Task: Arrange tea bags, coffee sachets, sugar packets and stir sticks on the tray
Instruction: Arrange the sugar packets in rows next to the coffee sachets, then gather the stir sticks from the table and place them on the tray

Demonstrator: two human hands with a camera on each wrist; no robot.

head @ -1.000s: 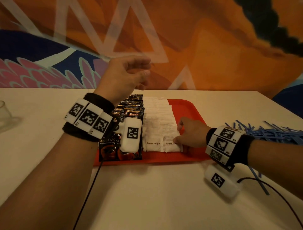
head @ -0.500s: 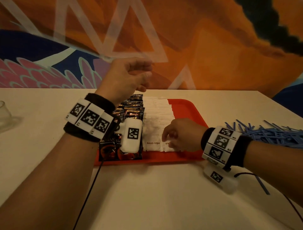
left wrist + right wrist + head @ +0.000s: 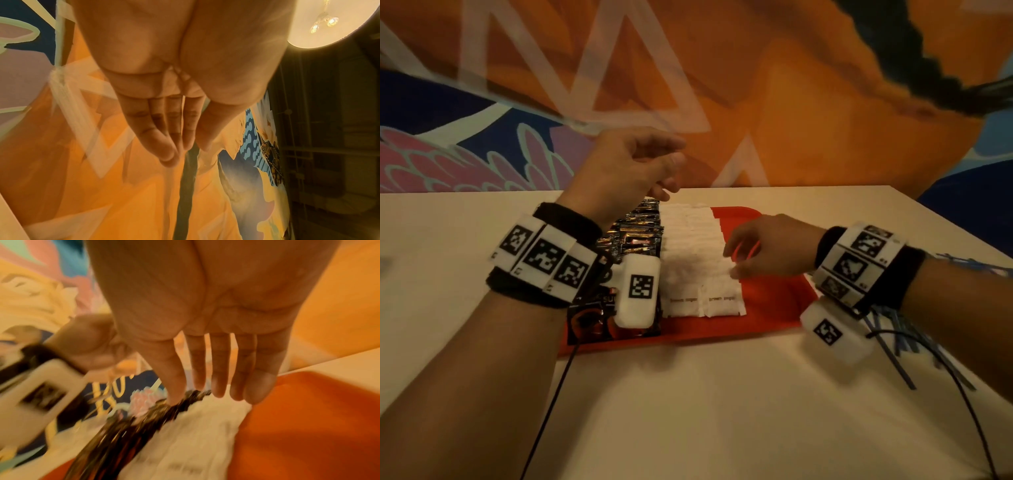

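Head view first, what's on the tray?

— Red tray (image 3: 767, 308) on a pale table (image 3: 688, 411). A row of dark coffee sachets (image 3: 635, 236) runs front to back along its left part, and a row of white sugar packets (image 3: 693, 260) lies just beside them. The tray's right part is bare red, up to its right rim.

— And the hands?

— Right hand (image 3: 767, 246) is over the right edge of the sugar packets, fingers loosely spread and holding nothing; whether the tips touch the packets I cannot tell. Left hand (image 3: 630, 168) is raised above the far end of the sachets, fingers loosely curled, nothing in it.

— Stir sticks?

— Blue stir sticks (image 3: 893, 346) lie on the table off the tray's right edge, partly behind the right wrist. Open table in front of the tray's near edge.

— Left wrist view?

— Left hand (image 3: 164, 113) with fingers straight and close together, empty, against a painted wall (image 3: 61, 178).

— Right wrist view?

— Blurred. Right hand (image 3: 205, 337) spread, fingers straight, above the packets (image 3: 185, 443) and sachets (image 3: 123, 434), bare tray (image 3: 308, 426) to the right.
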